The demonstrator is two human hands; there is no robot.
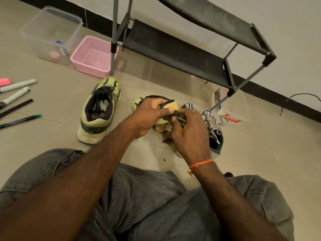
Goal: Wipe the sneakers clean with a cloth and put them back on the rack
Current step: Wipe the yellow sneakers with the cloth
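Head view | left hand [149,117] fingers curled round yellow sneaker [139,103], held just right of its mate [99,110] on floor | right hand [189,134] fingers clamped on cloth [165,129] at heel | advice: brace shoe firmly, rub short strokes, turn to reach sole | rack [173,49] behind mate, shelves bare

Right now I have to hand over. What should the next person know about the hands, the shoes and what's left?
Left hand grips the yellow sneaker being wiped, held just above the floor.
Right hand holds the checked cloth bunched against that sneaker's heel end.
Its mate, the second yellow sneaker, stands on the floor to the left.
A striped pair sits on the floor to the right.
The rack shelves in view hold no shoes.
Done: wiping under way. Left: finish wiping, then shelve the shoes.
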